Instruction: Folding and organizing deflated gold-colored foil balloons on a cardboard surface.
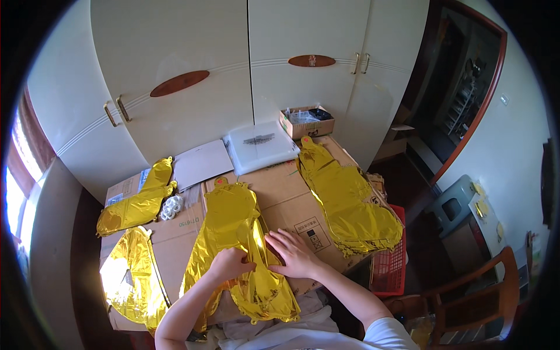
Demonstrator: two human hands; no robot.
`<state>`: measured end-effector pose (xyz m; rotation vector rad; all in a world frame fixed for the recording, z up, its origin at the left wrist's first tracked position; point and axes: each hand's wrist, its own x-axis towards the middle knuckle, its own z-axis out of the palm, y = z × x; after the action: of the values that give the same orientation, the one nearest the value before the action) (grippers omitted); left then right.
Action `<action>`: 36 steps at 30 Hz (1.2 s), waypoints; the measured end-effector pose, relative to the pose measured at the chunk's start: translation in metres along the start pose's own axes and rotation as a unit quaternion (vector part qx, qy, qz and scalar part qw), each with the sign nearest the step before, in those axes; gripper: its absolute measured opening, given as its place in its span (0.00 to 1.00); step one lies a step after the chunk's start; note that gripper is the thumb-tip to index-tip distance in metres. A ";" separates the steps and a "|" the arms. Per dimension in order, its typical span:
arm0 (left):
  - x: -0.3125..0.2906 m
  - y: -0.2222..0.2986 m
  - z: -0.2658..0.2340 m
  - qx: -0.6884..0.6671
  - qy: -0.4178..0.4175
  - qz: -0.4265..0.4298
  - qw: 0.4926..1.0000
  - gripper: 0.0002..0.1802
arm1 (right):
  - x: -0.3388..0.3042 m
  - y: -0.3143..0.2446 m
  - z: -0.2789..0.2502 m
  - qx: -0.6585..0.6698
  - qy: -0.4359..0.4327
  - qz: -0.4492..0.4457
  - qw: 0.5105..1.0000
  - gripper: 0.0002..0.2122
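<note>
A flat gold foil balloon [228, 216] lies in front of me in the middle of the cardboard, its lower end reaching the near edge by my lap. My left hand [231, 264] is closed over its middle, fingers curled and the thumb toward the right, gripping the foil. Resting at the balloon's right edge, my right hand [294, 255] has its fingers stretched out and apart. More flat gold foil balloons lie around: one group [350, 204] on the right, another [140, 204] at the far left, and a shiny one [134, 280] at the near left.
The cardboard-covered table [280, 195] holds a white coil bundle [171, 207], a grey-white sheet [201, 163], a stack of clear plastic bags [261, 149] and a small carton [307, 125] with items inside. A red basket [389, 268] and wooden chair [475, 294] stand to the right. Cabinets [175, 46] rise behind.
</note>
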<state>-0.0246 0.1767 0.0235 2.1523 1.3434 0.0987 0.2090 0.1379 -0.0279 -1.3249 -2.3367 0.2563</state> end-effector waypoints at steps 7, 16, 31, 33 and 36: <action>0.000 -0.011 0.000 0.007 0.008 -0.007 1.000 0.23 | -0.003 0.007 0.006 -0.008 -0.017 -0.004 1.000 0.35; 0.002 -0.013 0.002 0.006 0.004 0.004 1.000 0.23 | -0.010 0.009 -0.015 0.051 0.057 -0.084 0.994 0.13; 0.000 -0.013 0.003 0.005 0.014 -0.005 1.000 0.24 | -0.047 -0.001 -0.016 -0.019 0.038 -0.136 0.990 0.10; 0.000 -0.010 0.000 0.029 0.003 -0.024 0.999 0.23 | -0.048 -0.002 -0.016 -0.027 0.035 -0.136 0.990 0.11; -0.006 0.009 -0.009 0.105 0.045 -0.044 0.993 0.20 | -0.050 -0.002 -0.016 -0.030 0.033 -0.134 0.990 0.11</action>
<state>-0.0237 0.1729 0.0369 2.2789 1.5601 0.0205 0.2372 0.0941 -0.0271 -1.0123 -2.4477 0.0562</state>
